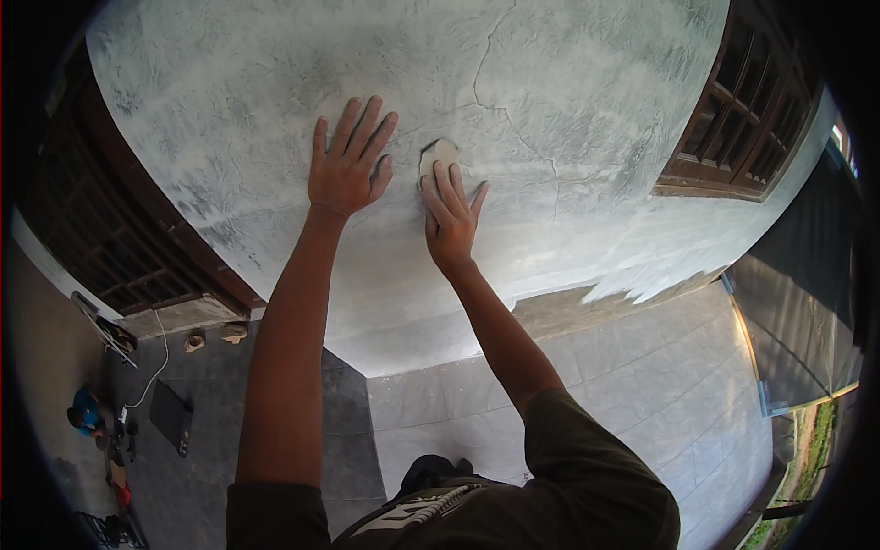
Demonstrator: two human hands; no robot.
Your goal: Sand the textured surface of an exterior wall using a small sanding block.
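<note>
My left hand (345,170) lies flat against the grey-white plastered wall (412,55), fingers spread, holding nothing. A little to the right, my right hand (450,215) presses a pale, dusty flat pad (439,152) to the wall. The pad has a rounded outline and a dark edge along its upper left; its exact kind I cannot tell. The fingers lie over its lower part and hide it, with the thumb side unseen beneath. Both arms reach up and forward. Thin cracks run through the plaster above and right of the pad, and patchy grey smears surround both hands.
A brown wooden window (747,101) is set in the wall at right, and a brown-framed door or window (101,202) stands at left. On the floor at left lie a dark flat panel (170,417) and a white cable (153,380). A person (85,412) sits beyond.
</note>
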